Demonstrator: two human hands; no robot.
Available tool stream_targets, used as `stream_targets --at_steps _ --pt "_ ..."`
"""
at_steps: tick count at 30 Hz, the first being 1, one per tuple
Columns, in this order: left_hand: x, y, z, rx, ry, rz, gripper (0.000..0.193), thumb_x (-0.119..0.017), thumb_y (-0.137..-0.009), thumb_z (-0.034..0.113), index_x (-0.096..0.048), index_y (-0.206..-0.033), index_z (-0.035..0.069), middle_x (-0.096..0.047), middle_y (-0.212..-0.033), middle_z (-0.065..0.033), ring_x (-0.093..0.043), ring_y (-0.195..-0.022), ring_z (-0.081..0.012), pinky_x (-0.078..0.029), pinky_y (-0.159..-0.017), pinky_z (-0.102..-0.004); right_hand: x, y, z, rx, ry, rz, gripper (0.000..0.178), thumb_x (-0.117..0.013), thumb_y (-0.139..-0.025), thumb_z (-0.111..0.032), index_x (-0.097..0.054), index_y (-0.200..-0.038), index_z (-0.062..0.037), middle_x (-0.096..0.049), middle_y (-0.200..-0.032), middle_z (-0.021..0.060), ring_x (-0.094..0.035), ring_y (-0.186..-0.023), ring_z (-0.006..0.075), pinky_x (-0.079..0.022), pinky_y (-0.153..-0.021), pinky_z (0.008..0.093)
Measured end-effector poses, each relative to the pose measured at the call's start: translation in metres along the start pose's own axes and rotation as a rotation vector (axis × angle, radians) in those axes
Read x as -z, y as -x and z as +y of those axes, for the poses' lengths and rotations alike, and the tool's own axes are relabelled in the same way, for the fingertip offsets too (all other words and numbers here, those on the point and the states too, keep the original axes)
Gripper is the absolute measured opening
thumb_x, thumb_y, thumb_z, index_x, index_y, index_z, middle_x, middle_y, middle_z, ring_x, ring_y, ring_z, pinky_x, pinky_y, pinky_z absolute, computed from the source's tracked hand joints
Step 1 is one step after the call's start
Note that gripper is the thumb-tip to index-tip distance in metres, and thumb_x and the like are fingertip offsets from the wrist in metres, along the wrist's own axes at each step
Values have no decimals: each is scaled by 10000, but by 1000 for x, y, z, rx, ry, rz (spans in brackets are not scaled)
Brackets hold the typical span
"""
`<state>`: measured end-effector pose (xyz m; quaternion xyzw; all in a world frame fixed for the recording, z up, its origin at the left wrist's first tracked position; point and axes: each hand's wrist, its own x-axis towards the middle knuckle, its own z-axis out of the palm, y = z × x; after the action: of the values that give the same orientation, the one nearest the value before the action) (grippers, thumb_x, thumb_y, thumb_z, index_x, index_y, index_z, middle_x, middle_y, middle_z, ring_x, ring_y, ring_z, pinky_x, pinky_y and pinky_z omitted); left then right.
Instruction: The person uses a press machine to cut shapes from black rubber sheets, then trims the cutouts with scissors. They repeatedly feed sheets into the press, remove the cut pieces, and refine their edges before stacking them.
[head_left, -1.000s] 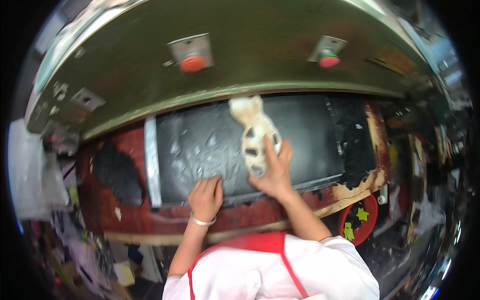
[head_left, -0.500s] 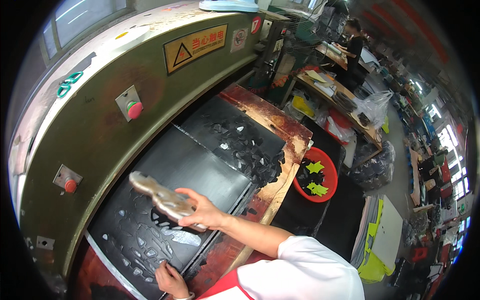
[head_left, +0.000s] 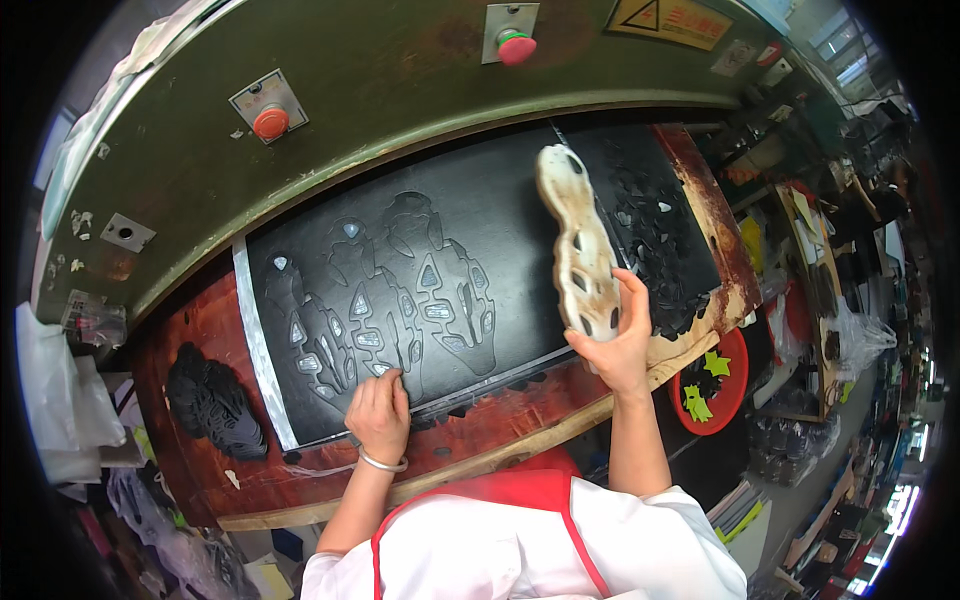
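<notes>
Now the right hand (head_left: 622, 350) has its thumb and fingers clamped on the near end of a pale, sole-shaped cutting die (head_left: 590, 245), which stands tilted over the right part of a black sheet (head_left: 510, 230); whether it touches the sheet I cannot tell. A second ago the die lay over the sheet's middle; it has since shifted right, so the rightmost cut outline (head_left: 430, 278) is in full view beside two others. The left hand (head_left: 378, 415) stays at the sheet's front edge, fingers curled together; whether they pinch anything is unclear. Farther out, dark offcuts (head_left: 650, 240) lie to the right of the die, and a stack of dark cut pieces (head_left: 215, 400) sits on the red surface (head_left: 500, 410) at left. Beyond the sheet rises a green press beam (head_left: 380, 60).
</notes>
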<state>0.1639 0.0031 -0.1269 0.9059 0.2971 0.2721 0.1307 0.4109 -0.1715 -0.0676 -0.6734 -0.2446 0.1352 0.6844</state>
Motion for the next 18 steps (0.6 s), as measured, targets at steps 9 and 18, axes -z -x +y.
stream_targets --at_steps 9,18 --pt "-3 -15 -2 43 13 7 134 -656 -780 44 -652 -909 80 -539 -690 -76 -548 -634 -258 -436 -551 -367 -47 -29 43 196 775 -21 967 -836 -523 -142 -366 -1362 -34 -405 -1320 232 -357 -1267 389 -311 -1069 449" --pt "-4 -57 -9 69 83 -23 111 -636 -793 17 -650 -900 45 -539 -674 -93 -540 -619 -273 -430 -566 -383 -28 -81 74 47 260 155 545 -537 -943 -163 -303 -1393 37 -454 -1291 249 -514 -1162 294 -432 -996 369"
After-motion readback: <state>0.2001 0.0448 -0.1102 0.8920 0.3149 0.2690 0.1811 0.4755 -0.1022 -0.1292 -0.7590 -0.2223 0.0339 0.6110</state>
